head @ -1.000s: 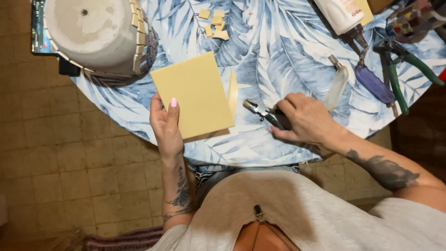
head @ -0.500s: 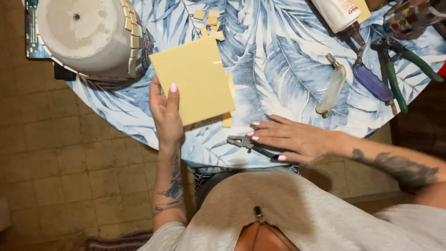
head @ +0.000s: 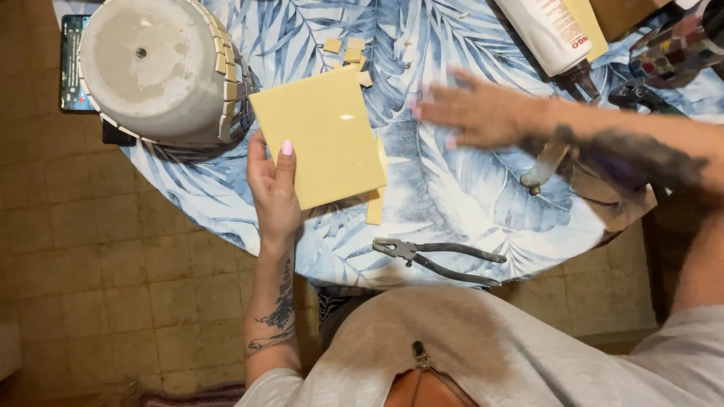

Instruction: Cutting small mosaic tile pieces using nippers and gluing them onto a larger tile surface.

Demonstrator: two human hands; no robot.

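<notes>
Holding one pale yellow square ceramic tile (head: 320,145) by its left edge, the left hand (head: 273,188) has its thumb pressed on the glossy top face and its fingers curled underneath. That tile hovers over the round table covered in a blue-and-white leaf-print cloth (head: 452,203), near the table's left part. One narrow yellow tile strip (head: 375,203) lies on the cloth just beneath the tile's right edge.

To the right, the right hand (head: 475,113) is blurred above the cloth, fingers spread wide and holding nothing. One pair of grey metal tile nippers (head: 437,260) lies alone at the near edge of the table, well apart from both hands.

At the far left sits one upturned grey concrete flowerpot (head: 151,68), its rim partly clad in small cream tile pieces. About four small yellow tile fragments (head: 348,54) lie just beyond the held tile. One white glue bottle with a dark nozzle (head: 550,34) lies at the far right, with one dark-screened phone (head: 74,64) at the far left edge.
</notes>
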